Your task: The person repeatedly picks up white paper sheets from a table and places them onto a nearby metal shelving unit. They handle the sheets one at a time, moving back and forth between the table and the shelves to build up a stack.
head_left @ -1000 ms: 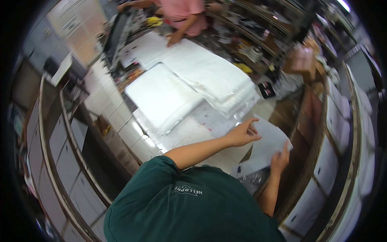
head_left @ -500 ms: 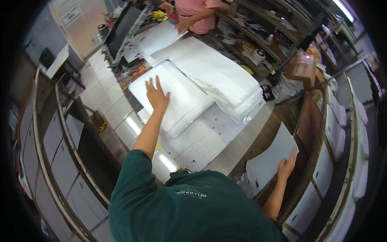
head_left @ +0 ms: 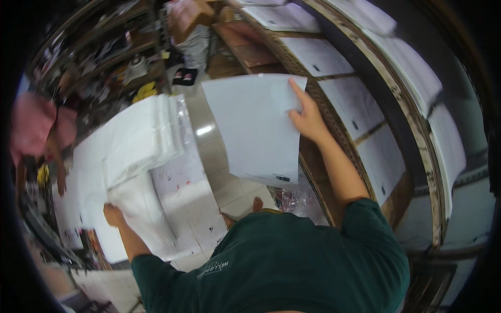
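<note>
- The large white sheet (head_left: 255, 128) hangs in the air in front of the person, pinched at its upper right corner by the right hand (head_left: 308, 117), fingers closed on the edge with the index finger laid up along the corner
- The rest of that sheet is unsupported: it slopes down and to the left of the right hand, its lower edge with a small dark printed patch nearest the person's body
- Just past the right hand, on its far side, runs a curved wooden rack (head_left: 334, 99) of slots holding more white sheets, close to but not touching the held one, as far as can be seen
- The left hand (head_left: 112, 214) is well apart from the right, low on the person's left, resting on a stack of white sheets (head_left: 130, 156); it looks pressed or curled on the stack's near edge, but whether it grips any sheet cannot be told
- Between the two hands lie pale floor tiles (head_left: 206, 151) and, nearer the body, a crumpled clear plastic wrap (head_left: 295, 198)
- Beyond the left hand a person in a pink top (head_left: 34, 125) stands at the far end of the stacks
- Risk, as I judge it: held by one corner only, the sheet could crease, swing against the rack edge or slip free and fall to the tiles
- With the arms spread so wide, a tug from the left hand could drag the top sheets askew
</note>
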The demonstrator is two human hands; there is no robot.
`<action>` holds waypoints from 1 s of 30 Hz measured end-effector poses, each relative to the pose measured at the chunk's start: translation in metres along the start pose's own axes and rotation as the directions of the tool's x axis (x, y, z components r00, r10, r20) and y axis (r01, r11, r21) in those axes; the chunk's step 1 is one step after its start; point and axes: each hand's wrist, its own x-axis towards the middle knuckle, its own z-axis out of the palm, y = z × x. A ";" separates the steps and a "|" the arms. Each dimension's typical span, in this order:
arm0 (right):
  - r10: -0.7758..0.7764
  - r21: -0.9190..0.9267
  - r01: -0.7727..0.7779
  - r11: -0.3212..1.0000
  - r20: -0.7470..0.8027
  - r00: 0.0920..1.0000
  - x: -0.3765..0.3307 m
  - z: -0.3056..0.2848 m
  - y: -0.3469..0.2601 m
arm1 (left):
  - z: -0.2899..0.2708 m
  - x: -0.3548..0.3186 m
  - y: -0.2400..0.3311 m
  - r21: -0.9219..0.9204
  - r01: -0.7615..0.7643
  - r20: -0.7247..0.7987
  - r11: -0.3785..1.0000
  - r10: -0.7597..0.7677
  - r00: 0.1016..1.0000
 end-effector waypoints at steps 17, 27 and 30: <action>0.460 0.092 -0.704 0.705 -0.814 0.355 -0.118 -0.312 0.463 | -0.224 -0.178 0.079 -0.169 0.026 -0.180 0.985 -0.056 0.982; 0.523 -0.039 -0.776 0.629 -0.718 0.460 -0.124 -0.315 0.510 | -0.295 -0.200 0.112 -0.399 -0.128 -0.273 0.908 0.015 0.962; 0.534 -0.078 -0.788 0.611 -0.694 0.483 -0.124 -0.317 0.512 | -0.308 -0.211 0.134 -0.445 -0.167 -0.311 0.880 0.023 0.950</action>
